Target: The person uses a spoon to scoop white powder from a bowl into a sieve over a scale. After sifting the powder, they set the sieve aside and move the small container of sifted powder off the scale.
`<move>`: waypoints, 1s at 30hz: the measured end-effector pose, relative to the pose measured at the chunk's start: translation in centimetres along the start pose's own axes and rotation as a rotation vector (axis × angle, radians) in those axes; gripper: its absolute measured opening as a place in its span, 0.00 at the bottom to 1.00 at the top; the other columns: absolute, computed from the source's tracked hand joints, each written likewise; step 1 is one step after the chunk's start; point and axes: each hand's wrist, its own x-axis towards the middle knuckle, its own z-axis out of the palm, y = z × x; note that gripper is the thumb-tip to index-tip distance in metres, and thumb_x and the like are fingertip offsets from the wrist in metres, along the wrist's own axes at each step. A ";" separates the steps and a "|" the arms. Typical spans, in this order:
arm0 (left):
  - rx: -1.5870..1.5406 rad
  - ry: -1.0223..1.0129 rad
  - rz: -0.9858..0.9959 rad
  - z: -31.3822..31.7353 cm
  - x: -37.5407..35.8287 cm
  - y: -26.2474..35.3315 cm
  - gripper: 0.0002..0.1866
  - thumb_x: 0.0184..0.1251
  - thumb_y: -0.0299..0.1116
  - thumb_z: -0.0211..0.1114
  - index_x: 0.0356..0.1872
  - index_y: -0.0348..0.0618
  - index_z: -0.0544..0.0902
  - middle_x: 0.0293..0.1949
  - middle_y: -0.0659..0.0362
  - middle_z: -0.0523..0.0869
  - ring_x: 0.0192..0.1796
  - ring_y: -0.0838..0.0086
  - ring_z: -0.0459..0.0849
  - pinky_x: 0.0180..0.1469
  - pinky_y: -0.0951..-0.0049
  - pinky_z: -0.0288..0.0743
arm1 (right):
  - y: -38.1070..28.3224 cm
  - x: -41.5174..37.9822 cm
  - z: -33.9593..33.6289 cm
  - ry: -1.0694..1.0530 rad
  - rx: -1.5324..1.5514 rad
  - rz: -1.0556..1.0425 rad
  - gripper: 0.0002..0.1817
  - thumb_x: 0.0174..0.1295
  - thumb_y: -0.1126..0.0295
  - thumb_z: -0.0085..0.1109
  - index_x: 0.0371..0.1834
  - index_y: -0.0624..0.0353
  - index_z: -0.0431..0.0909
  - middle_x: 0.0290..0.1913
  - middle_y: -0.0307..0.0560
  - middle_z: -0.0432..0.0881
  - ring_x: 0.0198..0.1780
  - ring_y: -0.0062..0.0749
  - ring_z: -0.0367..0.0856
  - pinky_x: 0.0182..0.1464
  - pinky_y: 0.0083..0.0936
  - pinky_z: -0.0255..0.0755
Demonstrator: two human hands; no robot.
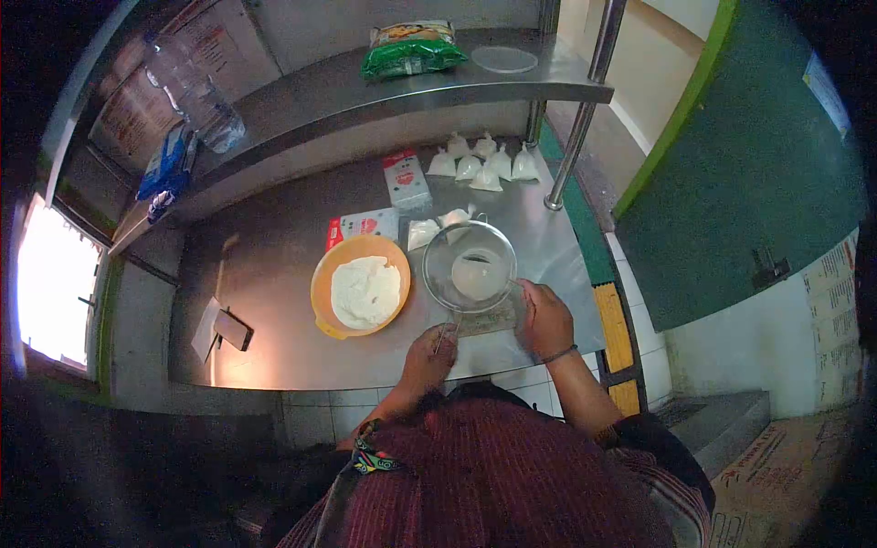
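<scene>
Steel sieve point(470, 267) seemingly in both hands point(429, 352)

Both arms reach forward from the body, elbows bent. Left hand point(429, 352) is curled tight in a fist-like grip, knuckles up. Right hand point(544, 317) is out a bit further, fingers curled, band on that wrist.

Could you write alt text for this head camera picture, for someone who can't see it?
Seen from above, a person's left hand holds the handle of a sieve over a steel counter, the right hand beside its rim. An orange bowl of white dough sits to the left; small white bags lie behind.
</scene>
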 end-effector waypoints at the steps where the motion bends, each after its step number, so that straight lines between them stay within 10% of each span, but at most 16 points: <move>1: -0.009 0.002 -0.046 -0.1 -0.1 0.5 0.19 0.80 0.41 0.57 0.50 0.32 0.81 0.27 0.59 0.82 0.27 0.76 0.79 0.33 0.71 0.75 | 0.3 0.0 0.1 -0.054 -0.019 0.011 0.18 0.68 0.75 0.51 0.60 0.54 0.79 0.44 0.52 0.85 0.46 0.51 0.85 0.48 0.43 0.79; 30: -0.202 -0.046 -0.258 -0.2 0.6 0.0 0.17 0.77 0.37 0.60 0.56 0.35 0.81 0.27 0.59 0.82 0.28 0.76 0.78 0.34 0.70 0.74 | 0.7 0.1 0.7 -0.004 0.037 -0.032 0.18 0.68 0.76 0.49 0.60 0.55 0.79 0.43 0.53 0.84 0.46 0.52 0.84 0.49 0.44 0.78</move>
